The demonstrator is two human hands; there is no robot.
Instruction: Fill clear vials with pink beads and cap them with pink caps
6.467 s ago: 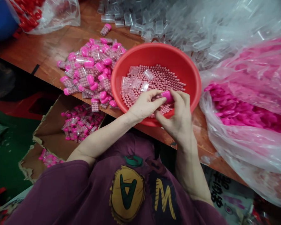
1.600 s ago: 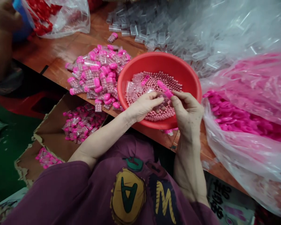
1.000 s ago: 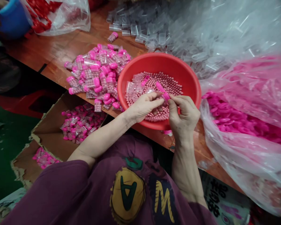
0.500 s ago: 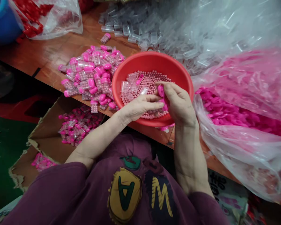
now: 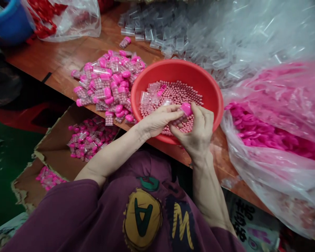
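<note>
And there's the pink cap (image 5: 186, 109) now folded down, the clear bottle (image 5: 177, 121) apparently closed, fingers of the left hand (image 5: 159, 120) gripping it, the right hand's (image 5: 198, 133) holding the cap, over the red bowl (image 5: 217, 99).

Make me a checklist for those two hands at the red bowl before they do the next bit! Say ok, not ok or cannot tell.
1. Left hand holds the small clear plastic container: ok.
2. Right hand is at the bright pink plastic cap on it: ok.
3. Cap is fully pushed down: cannot tell; the fingers hide the join.
4. Container is over the round red plastic bowl: ok.
5. Round pink beads are in the bowl: ok.
6. Only beads are in there: not ok; clear plastic pieces and a small bright pink plastic piece lie among them.
</note>
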